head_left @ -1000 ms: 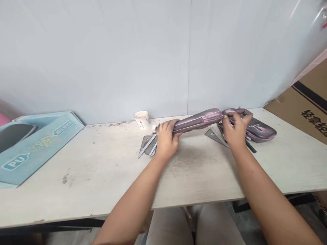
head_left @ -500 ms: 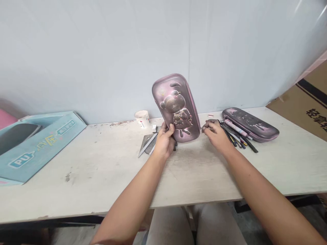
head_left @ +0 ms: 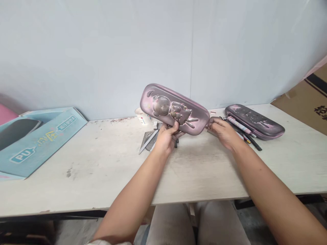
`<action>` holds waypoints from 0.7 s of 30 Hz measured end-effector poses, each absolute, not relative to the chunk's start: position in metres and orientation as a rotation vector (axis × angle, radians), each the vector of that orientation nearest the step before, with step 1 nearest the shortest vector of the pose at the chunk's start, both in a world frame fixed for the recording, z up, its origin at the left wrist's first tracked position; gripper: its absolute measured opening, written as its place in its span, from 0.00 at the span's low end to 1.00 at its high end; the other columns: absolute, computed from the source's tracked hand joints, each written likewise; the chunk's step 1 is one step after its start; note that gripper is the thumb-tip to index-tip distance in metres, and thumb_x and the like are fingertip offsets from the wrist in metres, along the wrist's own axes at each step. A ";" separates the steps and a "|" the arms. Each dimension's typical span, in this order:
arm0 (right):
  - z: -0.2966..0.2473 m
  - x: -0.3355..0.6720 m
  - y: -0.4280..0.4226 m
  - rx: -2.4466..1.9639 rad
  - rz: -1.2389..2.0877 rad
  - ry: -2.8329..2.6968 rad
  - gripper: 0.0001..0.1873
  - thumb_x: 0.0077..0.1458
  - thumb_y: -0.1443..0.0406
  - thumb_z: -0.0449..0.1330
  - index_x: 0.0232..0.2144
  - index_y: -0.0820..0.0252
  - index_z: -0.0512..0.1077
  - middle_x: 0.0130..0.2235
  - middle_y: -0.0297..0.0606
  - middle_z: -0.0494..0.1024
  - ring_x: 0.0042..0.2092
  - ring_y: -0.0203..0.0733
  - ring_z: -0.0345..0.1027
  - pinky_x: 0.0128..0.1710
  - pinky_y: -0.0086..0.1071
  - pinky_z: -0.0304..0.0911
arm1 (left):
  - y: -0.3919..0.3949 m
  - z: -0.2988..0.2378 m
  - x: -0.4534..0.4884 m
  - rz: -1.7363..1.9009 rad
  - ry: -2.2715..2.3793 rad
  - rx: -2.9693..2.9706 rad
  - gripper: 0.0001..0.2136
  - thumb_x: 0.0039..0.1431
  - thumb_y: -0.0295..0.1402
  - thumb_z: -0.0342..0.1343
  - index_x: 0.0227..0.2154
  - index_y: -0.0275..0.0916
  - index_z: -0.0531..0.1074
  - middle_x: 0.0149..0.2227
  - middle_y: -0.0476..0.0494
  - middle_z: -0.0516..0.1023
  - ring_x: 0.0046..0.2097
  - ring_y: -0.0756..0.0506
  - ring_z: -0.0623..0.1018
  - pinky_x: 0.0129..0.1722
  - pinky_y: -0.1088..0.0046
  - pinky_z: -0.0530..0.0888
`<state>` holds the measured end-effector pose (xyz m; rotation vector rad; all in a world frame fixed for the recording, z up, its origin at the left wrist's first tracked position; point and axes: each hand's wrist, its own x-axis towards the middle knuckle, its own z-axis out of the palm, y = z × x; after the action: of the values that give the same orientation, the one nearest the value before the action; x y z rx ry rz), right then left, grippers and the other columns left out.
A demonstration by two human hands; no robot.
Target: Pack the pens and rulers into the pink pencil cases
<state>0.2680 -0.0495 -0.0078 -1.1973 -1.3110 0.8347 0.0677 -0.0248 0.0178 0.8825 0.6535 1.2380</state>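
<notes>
A dark, pink-edged pencil case with a raised cartoon bear is held up above the table, tilted with its right end lower. My left hand grips its lower edge, thumb on the front and fingers behind. At the right end, my right hand is closed in a pinch on what looks like the zipper pull, mostly hidden by the fingers. Beyond my left hand lie scissors on a small dark flat piece. To the right rests a second, similar pencil case, with a pink pen and several pencils beside it.
A paper cup stands near the wall, partly behind the held case. On the left is a light-blue box with a dark object in it. A brown cardboard box stands at the right. The table meets the wall behind.
The held pencil case has turned from nearly upright to a slanting, nearly level position, its top swinging left and down. My right hand has shifted slightly right, staying at its end.
</notes>
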 end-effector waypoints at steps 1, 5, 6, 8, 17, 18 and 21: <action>-0.008 0.261 -0.050 -1.094 0.992 -1.244 0.05 0.43 0.63 0.56 0.22 0.59 0.67 0.30 0.32 0.66 0.37 0.37 0.61 0.45 0.37 0.59 | -0.026 0.018 0.070 1.248 0.618 0.835 0.16 0.47 0.31 0.63 0.40 0.38 0.67 0.37 0.47 0.77 0.41 0.45 0.78 0.47 0.59 0.73; -0.011 0.230 -0.055 -0.851 1.384 -0.988 0.06 0.38 0.64 0.63 0.20 0.59 0.69 0.27 0.30 0.68 0.35 0.35 0.62 0.45 0.39 0.61 | -0.030 0.014 0.080 1.216 0.560 0.679 0.09 0.52 0.30 0.59 0.36 0.36 0.68 0.37 0.45 0.77 0.43 0.45 0.77 0.49 0.60 0.72; -0.012 0.224 -0.056 -0.843 1.431 -0.974 0.07 0.38 0.64 0.64 0.22 0.59 0.71 0.27 0.31 0.69 0.36 0.35 0.63 0.46 0.39 0.61 | -0.031 0.013 0.081 1.195 0.564 0.662 0.08 0.52 0.30 0.58 0.35 0.36 0.68 0.37 0.45 0.77 0.43 0.45 0.77 0.49 0.61 0.72; -0.014 0.219 -0.057 -0.877 1.492 -0.996 0.10 0.38 0.63 0.65 0.28 0.59 0.73 0.31 0.33 0.73 0.39 0.37 0.65 0.47 0.40 0.60 | -0.033 0.011 0.083 1.166 0.571 0.655 0.08 0.52 0.30 0.58 0.35 0.35 0.68 0.36 0.45 0.77 0.42 0.45 0.77 0.49 0.62 0.72; -0.003 0.247 -0.055 -0.885 1.044 -0.776 0.13 0.45 0.54 0.60 0.30 0.55 0.68 0.34 0.32 0.71 0.36 0.35 0.64 0.36 0.31 0.63 | -0.032 0.016 0.070 1.031 0.718 0.872 0.16 0.48 0.32 0.62 0.41 0.40 0.65 0.44 0.42 0.75 0.43 0.43 0.77 0.46 0.58 0.73; -0.003 0.249 -0.055 -0.872 1.006 -0.781 0.13 0.46 0.54 0.60 0.30 0.55 0.67 0.33 0.31 0.69 0.35 0.34 0.63 0.34 0.29 0.62 | -0.032 0.017 0.069 1.025 0.754 0.918 0.18 0.47 0.31 0.62 0.42 0.40 0.65 0.45 0.41 0.75 0.44 0.43 0.77 0.46 0.58 0.73; -0.004 0.248 -0.059 -0.910 0.846 -0.936 0.12 0.46 0.56 0.60 0.29 0.56 0.66 0.31 0.30 0.65 0.33 0.33 0.60 0.33 0.27 0.58 | -0.036 0.022 0.069 1.067 0.781 0.997 0.25 0.45 0.30 0.64 0.47 0.43 0.63 0.49 0.42 0.72 0.47 0.42 0.75 0.44 0.61 0.74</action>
<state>0.2475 -0.0585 -0.0035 -0.9098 -0.9355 0.8460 0.0686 -0.0360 0.0219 0.9971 0.7810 1.0674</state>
